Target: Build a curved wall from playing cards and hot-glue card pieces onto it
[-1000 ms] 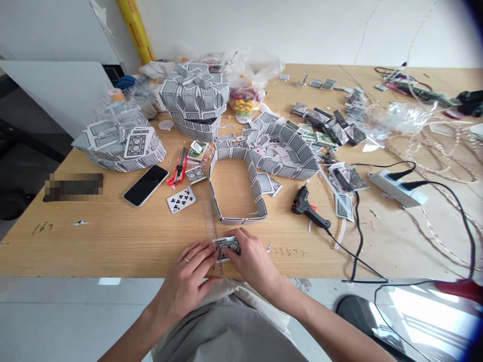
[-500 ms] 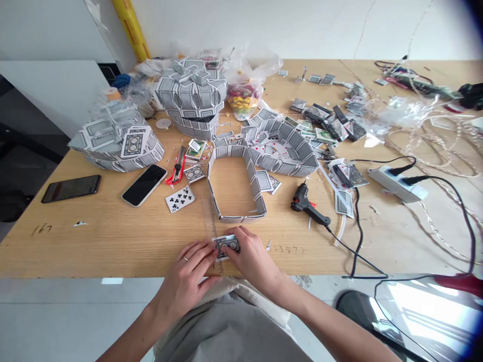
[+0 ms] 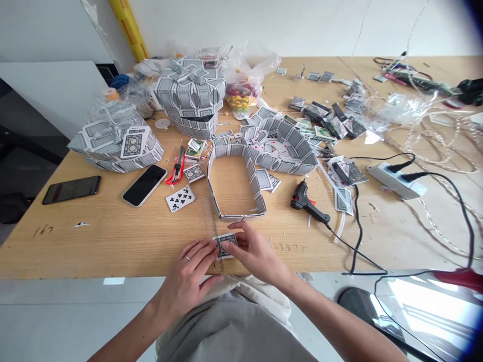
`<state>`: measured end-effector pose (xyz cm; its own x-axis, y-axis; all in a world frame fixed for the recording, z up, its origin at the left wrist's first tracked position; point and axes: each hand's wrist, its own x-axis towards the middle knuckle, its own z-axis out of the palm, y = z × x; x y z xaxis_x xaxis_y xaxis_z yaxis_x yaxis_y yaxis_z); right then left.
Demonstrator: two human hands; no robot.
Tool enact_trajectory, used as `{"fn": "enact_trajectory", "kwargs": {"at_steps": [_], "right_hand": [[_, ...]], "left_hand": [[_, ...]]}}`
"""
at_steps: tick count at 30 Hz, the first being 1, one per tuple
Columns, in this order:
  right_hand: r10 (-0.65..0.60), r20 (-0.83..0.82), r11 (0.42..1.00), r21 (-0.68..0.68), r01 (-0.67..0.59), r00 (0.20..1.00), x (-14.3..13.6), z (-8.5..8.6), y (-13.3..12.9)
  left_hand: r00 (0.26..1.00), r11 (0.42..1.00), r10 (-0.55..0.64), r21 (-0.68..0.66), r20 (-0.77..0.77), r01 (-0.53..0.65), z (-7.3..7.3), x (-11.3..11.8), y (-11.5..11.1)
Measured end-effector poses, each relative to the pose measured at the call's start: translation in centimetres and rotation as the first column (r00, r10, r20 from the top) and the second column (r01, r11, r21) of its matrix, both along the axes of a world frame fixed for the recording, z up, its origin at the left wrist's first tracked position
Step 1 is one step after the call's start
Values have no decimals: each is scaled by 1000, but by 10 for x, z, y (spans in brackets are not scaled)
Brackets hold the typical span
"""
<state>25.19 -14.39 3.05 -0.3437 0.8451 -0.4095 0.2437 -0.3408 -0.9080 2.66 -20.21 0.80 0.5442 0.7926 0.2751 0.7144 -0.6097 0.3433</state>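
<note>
Clear plastic is lying under my two hands as one ruler, my fingers pressing one patterned card on the tabletop.

Head view, with frame as landmark. Below frame: holding card down at ruler with fingers of left hand; touching same card with thumb of right hand. To left of frame, in order outward: see small card box, club card, red cutter, pale-edged phone, then dark phone. Above and left: see lidded box, gaping at front. Touching or nearly touching frame at upper right: note tray, holding loose cards. Farther right and lower: note glue gun, lying on table, then power strip, with two plugs in.
</note>
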Motion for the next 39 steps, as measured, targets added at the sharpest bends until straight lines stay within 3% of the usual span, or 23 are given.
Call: {"fn": "enact_trajectory", "kwargs": {"at_steps": [3, 11, 19, 24, 29, 34, 39], "right_hand": [[-16, -146, 994, -112, 0, 989, 0, 7, -5], [88, -142, 988, -112, -104, 986, -7, 35, -17], [-130, -303, 953, -300, 35, 944, 2, 17, -22], [-227, -368, 928, -363, 86, 902, -4, 17, -10], [-171, -337, 962, -262, 82, 926, -9, 6, 3], [-42, -283, 992, -130, 6, 958, 0, -3, -20], [138, -6, 977, 165, -136, 990, 4, -1, -28]], "left_hand": [[1000, 1000, 5, 8, 23, -5, -2, 0, 1], [992, 1000, -7, -11, 123, 9, -5, -1, 2], [994, 999, 14, -34, 111, -10, -1, 0, 4], [995, 1000, 4, -31, 103, -1, 0, 0, 5], [995, 1000, 5, -24, 104, -2, 0, 1, 5], [993, 999, 26, -46, 113, -21, -3, 0, 2], [996, 999, 17, -29, 92, -14, -9, -1, -1]]}}
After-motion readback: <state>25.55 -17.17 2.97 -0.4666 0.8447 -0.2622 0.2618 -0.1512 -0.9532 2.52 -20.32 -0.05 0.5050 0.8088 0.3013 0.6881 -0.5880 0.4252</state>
